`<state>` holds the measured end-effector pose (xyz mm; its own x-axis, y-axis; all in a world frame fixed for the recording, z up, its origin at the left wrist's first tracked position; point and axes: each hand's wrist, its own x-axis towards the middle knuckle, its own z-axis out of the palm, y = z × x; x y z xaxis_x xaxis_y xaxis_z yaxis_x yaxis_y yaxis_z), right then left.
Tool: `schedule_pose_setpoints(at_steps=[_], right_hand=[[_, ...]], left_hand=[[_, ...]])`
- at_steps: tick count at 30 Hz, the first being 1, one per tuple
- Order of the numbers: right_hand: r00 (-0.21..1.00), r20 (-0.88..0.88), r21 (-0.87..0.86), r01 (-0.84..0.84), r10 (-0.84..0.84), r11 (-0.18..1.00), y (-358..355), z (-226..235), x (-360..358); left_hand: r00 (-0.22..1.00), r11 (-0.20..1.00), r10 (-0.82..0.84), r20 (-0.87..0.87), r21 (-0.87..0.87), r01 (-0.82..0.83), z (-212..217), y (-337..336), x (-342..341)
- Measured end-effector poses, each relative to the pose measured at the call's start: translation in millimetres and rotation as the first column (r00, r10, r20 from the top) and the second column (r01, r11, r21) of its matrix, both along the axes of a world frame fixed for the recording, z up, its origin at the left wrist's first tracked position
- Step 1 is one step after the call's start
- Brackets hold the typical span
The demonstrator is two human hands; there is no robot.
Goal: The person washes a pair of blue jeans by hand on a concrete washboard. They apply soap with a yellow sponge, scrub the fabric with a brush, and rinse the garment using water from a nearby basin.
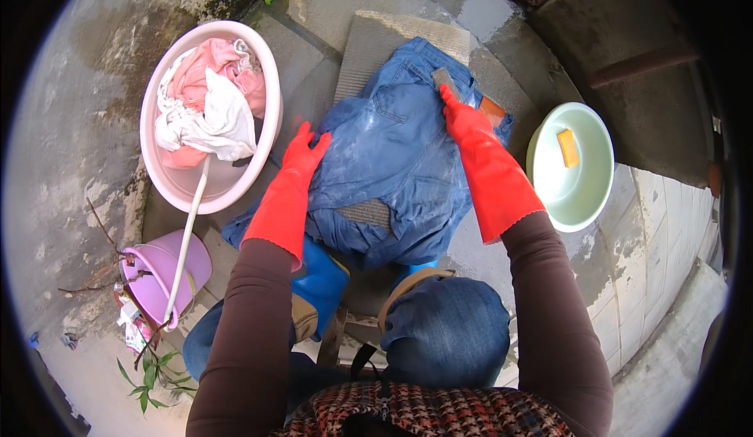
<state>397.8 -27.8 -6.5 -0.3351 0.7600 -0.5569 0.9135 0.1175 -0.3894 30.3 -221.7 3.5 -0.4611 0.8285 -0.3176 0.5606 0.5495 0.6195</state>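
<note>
Wet blue jeans point(369, 154) are spread over a ribbed grey slab point(357, 60), with whitish patches on the cloth. My right hand point(463, 115), in a long red rubber glove, grips a scrubbing brush point(445, 81) against the jeans near the waistband and a brown patch point(492, 111). The brush's underside is hidden. On the left side of the jeans, my left hand point(304, 153), in a matching glove, has its fingers apart; the fingertips are at the edge of the cloth, and I cannot tell how firmly they press.
At left stands a pink basin point(149, 123) with pink and white clothes; a pale stick leans from it to a purple bucket point(184, 260). A pale green basin point(600, 170) at right holds a yellow soap bar point(568, 148). A leafy plant point(153, 378) is lower left.
</note>
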Motion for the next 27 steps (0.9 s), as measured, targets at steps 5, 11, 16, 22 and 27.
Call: schedule_pose_setpoints(at_steps=[5,11,16,22,27], right_hand=[[0.998,0.065,0.003,-0.002,0.001,1.0,0,-22,9],[0.984,-0.151,0.153,-0.07,0.093,0.986,28,-91,22],[0.69,-0.475,-0.429,0.36,-0.546,0.829,-71,41,-30],[0.95,-0.134,-0.286,-0.308,0.281,0.907,-107,80,-77],[0.995,-0.101,0.083,-0.006,0.015,0.997,60,-1,-77]], left_hand=[[0.987,0.933,-0.163,0.013,-0.323,0.158,-6,-12,-38],[0.863,0.797,0.264,0.432,-0.601,0.057,59,-84,47],[0.981,0.948,-0.023,-0.193,-0.315,-0.04,55,-119,108],[0.8,0.967,-0.015,-0.599,0.196,0.165,42,-120,93],[0.764,0.964,0.063,-0.642,0.236,0.118,36,-116,104]])
